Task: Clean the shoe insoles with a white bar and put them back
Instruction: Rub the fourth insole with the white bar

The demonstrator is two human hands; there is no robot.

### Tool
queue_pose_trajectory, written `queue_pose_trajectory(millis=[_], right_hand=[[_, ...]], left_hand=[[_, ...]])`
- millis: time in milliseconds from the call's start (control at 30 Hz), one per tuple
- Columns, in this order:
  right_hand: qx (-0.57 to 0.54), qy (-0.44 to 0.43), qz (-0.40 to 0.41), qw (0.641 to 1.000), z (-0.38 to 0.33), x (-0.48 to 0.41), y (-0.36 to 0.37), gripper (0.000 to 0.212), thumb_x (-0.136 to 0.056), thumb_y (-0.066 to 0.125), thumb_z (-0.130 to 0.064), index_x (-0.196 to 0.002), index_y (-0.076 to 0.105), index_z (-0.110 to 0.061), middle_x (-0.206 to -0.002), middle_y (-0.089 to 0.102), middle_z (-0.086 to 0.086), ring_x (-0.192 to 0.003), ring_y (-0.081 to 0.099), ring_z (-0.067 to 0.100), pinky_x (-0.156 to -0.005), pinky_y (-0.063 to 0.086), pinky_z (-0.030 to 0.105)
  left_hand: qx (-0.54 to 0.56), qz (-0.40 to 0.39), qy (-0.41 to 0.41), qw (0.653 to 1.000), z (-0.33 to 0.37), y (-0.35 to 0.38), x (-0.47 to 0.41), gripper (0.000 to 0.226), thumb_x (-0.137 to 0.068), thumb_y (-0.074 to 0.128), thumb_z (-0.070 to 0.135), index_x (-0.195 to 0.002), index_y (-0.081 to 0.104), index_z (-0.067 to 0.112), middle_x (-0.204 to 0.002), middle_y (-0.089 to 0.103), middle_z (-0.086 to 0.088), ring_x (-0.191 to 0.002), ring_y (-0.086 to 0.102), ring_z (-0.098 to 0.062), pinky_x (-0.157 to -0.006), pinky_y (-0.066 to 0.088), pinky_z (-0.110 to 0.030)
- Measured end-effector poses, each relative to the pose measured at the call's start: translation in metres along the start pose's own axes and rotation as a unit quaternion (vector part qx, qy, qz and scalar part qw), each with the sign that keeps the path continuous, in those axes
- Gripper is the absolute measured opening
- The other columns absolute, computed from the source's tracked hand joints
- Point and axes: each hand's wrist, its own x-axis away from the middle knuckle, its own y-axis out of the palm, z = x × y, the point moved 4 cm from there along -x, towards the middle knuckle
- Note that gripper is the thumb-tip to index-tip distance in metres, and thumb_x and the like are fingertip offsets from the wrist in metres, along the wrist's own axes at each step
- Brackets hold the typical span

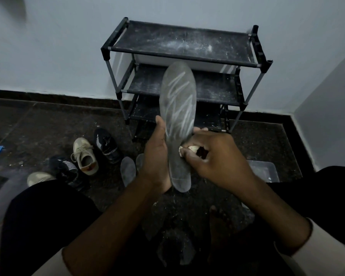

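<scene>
A grey insole [177,108] stands upright in front of me, its upper half streaked with white zigzag marks. My left hand [155,156] grips it from the left side near the heel half. My right hand [213,156] pinches a small white bar [190,149] and presses it against the insole's right edge. Two more grey insoles [128,170] lie on the dark floor just left of my left hand, partly hidden behind it.
A black three-tier shoe rack [183,46], dusted white, stands against the wall behind the insole. Two beige shoes [85,156] and two black striped shoes [107,145] sit on the floor at left. A clear plastic container [265,170] sits at right. My knees frame the bottom.
</scene>
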Motion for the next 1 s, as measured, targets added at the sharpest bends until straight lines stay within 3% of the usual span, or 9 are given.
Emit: queue_pose_trajectory(millis=[100,200,367,500,633,767,867,1000], right_hand=[[0.022,-0.001,0.045,0.999,0.006,-0.005,-0.008,0.006,-0.089,0.072,-0.019,-0.085,0.073,-0.016,-0.08,0.067,-0.007,-0.074,0.063,0.006,-0.068,0.053,0.035],[0.034,-0.016,0.027,0.999,0.0,-0.002,-0.003,0.002,-0.088,0.072,-0.017,-0.089,0.072,-0.015,-0.083,0.067,-0.005,-0.075,0.063,0.01,-0.069,0.054,0.037],[0.035,-0.006,0.028,0.999,0.003,0.0,-0.004,0.006,-0.089,0.072,-0.021,-0.09,0.073,-0.016,-0.086,0.07,-0.006,-0.078,0.065,0.01,-0.072,0.056,0.038],[0.037,-0.002,0.046,0.998,0.002,-0.002,-0.006,0.01,-0.089,0.072,-0.017,-0.098,0.073,-0.015,-0.092,0.07,-0.005,-0.081,0.064,0.008,-0.074,0.054,0.032],[0.034,-0.016,0.044,0.998,0.0,0.0,-0.008,0.011,-0.089,0.072,-0.016,-0.1,0.074,-0.014,-0.096,0.068,-0.004,-0.089,0.065,0.011,-0.077,0.054,0.032],[0.037,-0.032,-0.003,0.999,0.001,0.001,-0.006,0.026,-0.089,0.075,-0.017,-0.114,0.073,-0.014,-0.114,0.065,-0.004,-0.104,0.066,0.013,-0.084,0.056,0.031],[0.073,-0.028,0.011,0.997,0.002,0.001,-0.004,0.018,-0.09,0.074,-0.018,-0.107,0.076,-0.014,-0.111,0.069,-0.001,-0.096,0.068,0.016,-0.08,0.058,0.039],[0.049,0.006,0.06,0.997,0.003,-0.003,-0.01,0.01,-0.088,0.076,-0.016,-0.098,0.078,-0.012,-0.098,0.072,0.0,-0.091,0.068,0.013,-0.079,0.057,0.036]], left_hand=[[0.002,0.002,0.005,1.0,-0.003,0.0,0.001,0.073,-0.106,0.025,0.06,-0.141,0.056,0.004,-0.125,0.071,-0.017,-0.12,0.068,-0.026,-0.094,0.058,-0.035],[0.006,-0.002,-0.003,1.0,-0.004,0.001,0.0,0.075,-0.106,0.026,0.062,-0.142,0.054,0.004,-0.122,0.073,-0.015,-0.118,0.069,-0.024,-0.092,0.058,-0.034],[-0.001,-0.007,0.006,1.0,0.0,-0.001,-0.003,0.079,-0.105,0.022,0.065,-0.127,0.066,0.004,-0.124,0.071,-0.021,-0.12,0.068,-0.03,-0.1,0.053,-0.041],[-0.001,-0.008,0.002,1.0,-0.007,0.001,-0.003,0.073,-0.105,0.025,0.064,-0.144,0.054,0.009,-0.132,0.068,-0.016,-0.127,0.064,-0.026,-0.111,0.046,-0.045],[0.003,-0.01,0.019,1.0,0.001,0.003,-0.003,0.074,-0.106,0.021,0.061,-0.14,0.057,0.007,-0.131,0.068,-0.018,-0.126,0.065,-0.028,-0.107,0.05,-0.042],[-0.007,0.005,0.03,1.0,0.003,-0.001,-0.002,0.071,-0.107,0.022,0.06,-0.127,0.069,0.011,-0.124,0.072,-0.016,-0.12,0.068,-0.028,-0.103,0.052,-0.042],[-0.002,0.009,0.025,1.0,-0.001,-0.001,-0.002,0.071,-0.107,0.025,0.06,-0.136,0.062,0.007,-0.128,0.069,-0.019,-0.124,0.066,-0.03,-0.109,0.047,-0.047],[-0.009,0.005,0.028,1.0,0.0,0.001,-0.002,0.07,-0.108,0.023,0.059,-0.134,0.062,0.006,-0.126,0.071,-0.017,-0.121,0.067,-0.027,-0.105,0.049,-0.042]])
